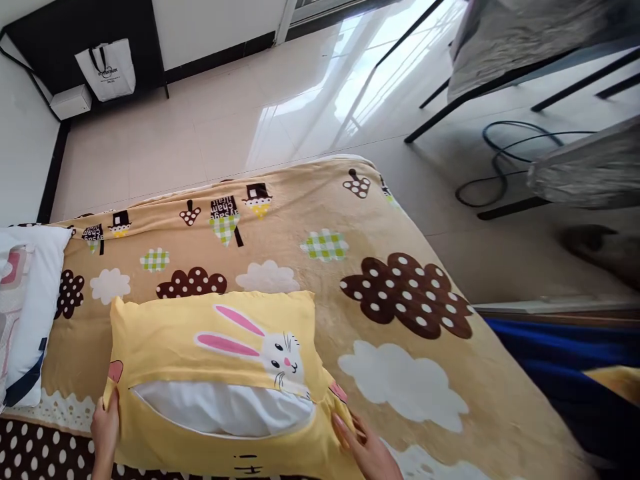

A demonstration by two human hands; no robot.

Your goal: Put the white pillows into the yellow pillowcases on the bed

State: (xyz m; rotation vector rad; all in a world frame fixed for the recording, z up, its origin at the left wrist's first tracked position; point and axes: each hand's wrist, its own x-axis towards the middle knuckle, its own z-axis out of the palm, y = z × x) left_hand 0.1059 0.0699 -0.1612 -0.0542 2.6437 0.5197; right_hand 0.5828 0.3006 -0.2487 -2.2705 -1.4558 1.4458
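our right hand and left hand each pinch a side of the yellow pillowcase on the patterned blanket; white insert inside, we judge; closing up not yet done.

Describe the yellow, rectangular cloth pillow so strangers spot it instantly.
Start at the beige, cloud-printed bed cover. At its near side, the left hand and right hand hold the yellow pillow. Unlike the white cloth pillow at left, it bears a pink-eared rabbit above a gaping opening.
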